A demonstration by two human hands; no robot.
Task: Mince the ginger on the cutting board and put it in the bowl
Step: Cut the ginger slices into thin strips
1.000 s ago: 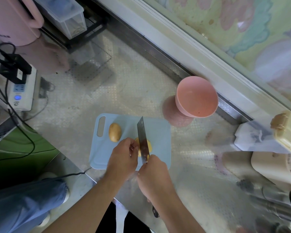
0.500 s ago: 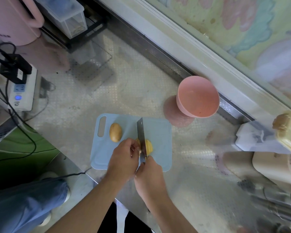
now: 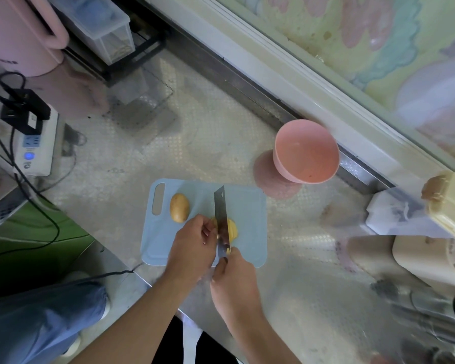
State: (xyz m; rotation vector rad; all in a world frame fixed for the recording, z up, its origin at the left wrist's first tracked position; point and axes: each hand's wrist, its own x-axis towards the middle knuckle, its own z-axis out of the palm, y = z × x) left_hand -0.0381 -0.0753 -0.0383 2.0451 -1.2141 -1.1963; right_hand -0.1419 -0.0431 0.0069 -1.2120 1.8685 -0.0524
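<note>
Fingers point(image 3: 208, 229) of left hand point(image 3: 192, 248) curled, pinning ginger point(image 3: 231, 228) mid cutting board point(image 3: 247, 206); right hand point(image 3: 234, 282) clenched on knife point(image 3: 222, 219). Slicing stage, probably early. Next: finer cuts, then transfer to far-right bowl point(image 3: 306, 153).

2 ginger pieces point(image 3: 179, 207) on the cutting board point(image 3: 247, 206), bowl point(image 3: 306, 151) behind-right on the counter point(image 3: 221, 132)
</note>
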